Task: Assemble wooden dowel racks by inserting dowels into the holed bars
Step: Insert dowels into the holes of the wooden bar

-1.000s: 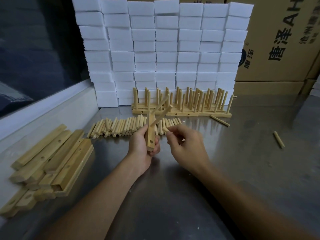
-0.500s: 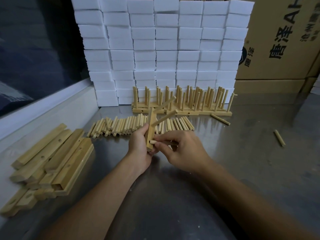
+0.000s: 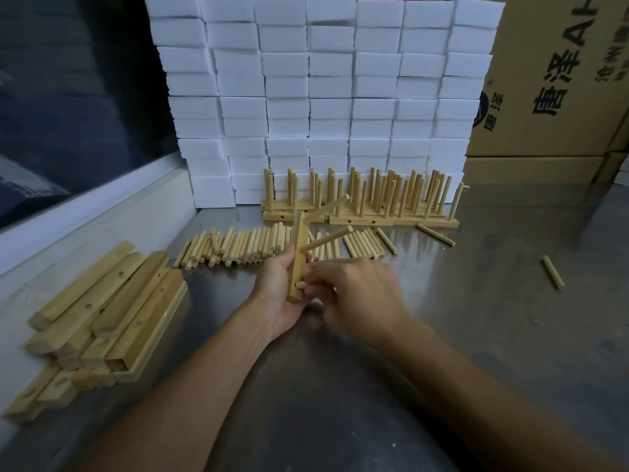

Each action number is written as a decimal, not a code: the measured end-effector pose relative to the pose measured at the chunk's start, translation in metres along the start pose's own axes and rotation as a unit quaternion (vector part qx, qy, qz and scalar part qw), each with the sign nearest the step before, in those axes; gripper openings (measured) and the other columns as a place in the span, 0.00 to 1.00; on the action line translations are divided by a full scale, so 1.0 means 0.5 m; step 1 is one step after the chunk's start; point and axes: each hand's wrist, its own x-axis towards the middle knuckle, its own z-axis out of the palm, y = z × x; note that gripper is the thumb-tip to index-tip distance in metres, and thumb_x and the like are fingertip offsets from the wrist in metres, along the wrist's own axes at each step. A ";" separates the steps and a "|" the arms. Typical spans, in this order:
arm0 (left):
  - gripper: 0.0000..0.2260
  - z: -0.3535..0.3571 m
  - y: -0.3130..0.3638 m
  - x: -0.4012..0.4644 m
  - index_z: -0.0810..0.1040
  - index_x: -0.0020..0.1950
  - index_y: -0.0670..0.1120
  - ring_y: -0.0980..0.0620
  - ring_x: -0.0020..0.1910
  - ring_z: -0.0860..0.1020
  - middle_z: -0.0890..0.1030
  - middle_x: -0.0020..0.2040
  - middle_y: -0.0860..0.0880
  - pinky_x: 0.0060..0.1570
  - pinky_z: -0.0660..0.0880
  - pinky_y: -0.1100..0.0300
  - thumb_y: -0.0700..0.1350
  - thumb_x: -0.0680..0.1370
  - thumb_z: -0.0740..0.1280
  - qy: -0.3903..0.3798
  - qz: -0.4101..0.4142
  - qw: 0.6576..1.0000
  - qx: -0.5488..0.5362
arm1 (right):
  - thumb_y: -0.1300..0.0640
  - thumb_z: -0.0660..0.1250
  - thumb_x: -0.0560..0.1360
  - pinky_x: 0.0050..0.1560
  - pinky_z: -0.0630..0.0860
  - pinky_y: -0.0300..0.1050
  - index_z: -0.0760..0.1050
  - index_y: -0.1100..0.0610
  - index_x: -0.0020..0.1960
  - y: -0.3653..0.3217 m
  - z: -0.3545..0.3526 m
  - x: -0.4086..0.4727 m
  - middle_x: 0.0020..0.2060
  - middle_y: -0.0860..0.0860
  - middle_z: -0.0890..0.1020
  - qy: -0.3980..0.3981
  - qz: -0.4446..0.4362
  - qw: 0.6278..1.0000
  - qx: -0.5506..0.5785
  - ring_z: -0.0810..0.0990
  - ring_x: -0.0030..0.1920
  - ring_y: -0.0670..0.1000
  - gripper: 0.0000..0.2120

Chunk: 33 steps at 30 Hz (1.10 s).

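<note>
The left hand [image 3: 277,284] is gripping a holed bar [image 3: 296,258] upright above the counter [image 3: 476,335], two dowels already seated. The right hand [image 3: 354,294] is pinching a third dowel [image 3: 300,285] at the lowest hole; pushing it straight in comes next.

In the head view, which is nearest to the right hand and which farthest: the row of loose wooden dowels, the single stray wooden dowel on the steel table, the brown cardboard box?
From the right hand:
1. Row of loose wooden dowels, just beyond it.
2. Single stray wooden dowel, out to its right.
3. Brown cardboard box, far back right.
</note>
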 end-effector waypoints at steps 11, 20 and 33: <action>0.15 0.007 -0.013 0.005 0.74 0.46 0.43 0.54 0.24 0.69 0.73 0.29 0.49 0.22 0.63 0.62 0.51 0.85 0.56 0.038 0.060 0.992 0.103 | 0.53 0.65 0.69 0.33 0.73 0.43 0.76 0.49 0.42 -0.024 0.006 0.003 0.31 0.45 0.75 -0.016 0.025 0.999 -0.026 0.74 0.31 0.51 0.02; 0.15 0.009 -0.021 0.009 0.74 0.45 0.42 0.55 0.24 0.70 0.73 0.31 0.48 0.19 0.65 0.66 0.49 0.85 0.56 0.037 0.080 0.991 0.105 | 0.52 0.64 0.73 0.37 0.73 0.45 0.78 0.51 0.42 -0.021 0.004 0.011 0.33 0.48 0.78 -0.064 0.102 0.991 0.052 0.76 0.35 0.52 0.06; 0.15 0.017 -0.020 0.002 0.74 0.43 0.43 0.58 0.23 0.72 0.75 0.29 0.51 0.22 0.69 0.65 0.48 0.85 0.56 0.039 0.099 0.983 0.147 | 0.51 0.62 0.75 0.30 0.62 0.41 0.76 0.49 0.42 -0.030 0.010 0.008 0.30 0.45 0.73 -0.059 0.138 0.987 0.047 0.71 0.31 0.45 0.05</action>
